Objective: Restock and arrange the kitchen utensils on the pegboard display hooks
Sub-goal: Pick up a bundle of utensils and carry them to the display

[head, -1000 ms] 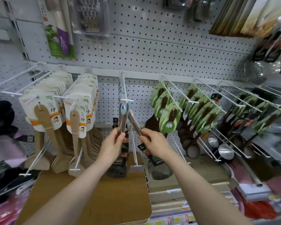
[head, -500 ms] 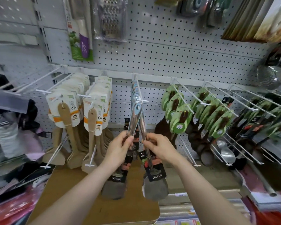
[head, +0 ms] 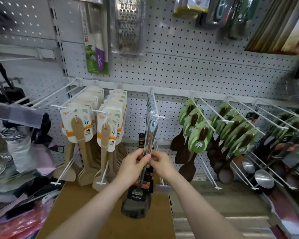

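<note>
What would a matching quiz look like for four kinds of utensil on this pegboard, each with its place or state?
Things:
1 light wooden spatulas
2 steel-handled spatulas
3 dark wooden spatulas
4 grater

Places or states:
A highest of the four
B gripped by left hand and right hand
C leftmost of the four
D rightmost of the four

Pairs: 1-C; 2-B; 3-D; 4-A.

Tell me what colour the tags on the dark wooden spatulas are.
Green tags, head view.

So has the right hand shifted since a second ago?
Yes. The right hand has swung left, bringing its steel-handled spatula back under the centre white peg hook until it meets the left hand.
</note>
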`<state>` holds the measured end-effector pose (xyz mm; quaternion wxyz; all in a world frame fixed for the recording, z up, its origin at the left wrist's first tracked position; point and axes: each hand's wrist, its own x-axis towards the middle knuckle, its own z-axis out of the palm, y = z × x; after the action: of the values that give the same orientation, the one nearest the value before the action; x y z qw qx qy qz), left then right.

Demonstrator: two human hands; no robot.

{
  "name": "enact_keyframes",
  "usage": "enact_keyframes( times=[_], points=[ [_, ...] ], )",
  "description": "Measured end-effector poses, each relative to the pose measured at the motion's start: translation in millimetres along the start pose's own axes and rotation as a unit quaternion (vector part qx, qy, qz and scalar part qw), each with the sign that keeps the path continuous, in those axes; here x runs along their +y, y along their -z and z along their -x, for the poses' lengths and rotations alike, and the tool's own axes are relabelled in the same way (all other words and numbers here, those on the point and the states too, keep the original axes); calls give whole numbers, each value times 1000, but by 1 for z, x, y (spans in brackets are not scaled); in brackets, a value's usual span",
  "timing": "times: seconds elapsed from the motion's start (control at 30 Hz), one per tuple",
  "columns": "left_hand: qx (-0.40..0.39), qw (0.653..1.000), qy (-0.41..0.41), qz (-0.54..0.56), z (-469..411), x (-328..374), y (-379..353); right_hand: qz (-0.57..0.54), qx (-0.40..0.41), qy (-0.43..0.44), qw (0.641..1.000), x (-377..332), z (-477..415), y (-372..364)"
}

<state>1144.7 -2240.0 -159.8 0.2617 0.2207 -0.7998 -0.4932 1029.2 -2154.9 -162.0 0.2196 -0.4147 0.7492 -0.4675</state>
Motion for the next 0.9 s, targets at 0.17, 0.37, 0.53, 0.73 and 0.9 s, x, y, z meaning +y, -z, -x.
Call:
enact_keyframes(
  times=[0.17, 0.37, 0.53, 0.73, 0.9],
  points=[
    [5, 1000, 21, -3, -6, 1, -1, -7, -47, -19, 999, 0, -11, 10],
    [-24, 999, 19, -39, -15, 6, 15, 68, -79, -21, 994, -23, -16, 37],
    [41, 996, -25, -75, -35, 30, 33, 194, -58, -15, 979, -60, -21, 74],
    [112, 989, -79, -57, -77, 90, 42, 199, 102, 14, 975, -111, -47, 114],
    [98, 992, -6, -83, -128, 126, 41, 234, 99, 35, 966, -142, -87, 134]
  ],
)
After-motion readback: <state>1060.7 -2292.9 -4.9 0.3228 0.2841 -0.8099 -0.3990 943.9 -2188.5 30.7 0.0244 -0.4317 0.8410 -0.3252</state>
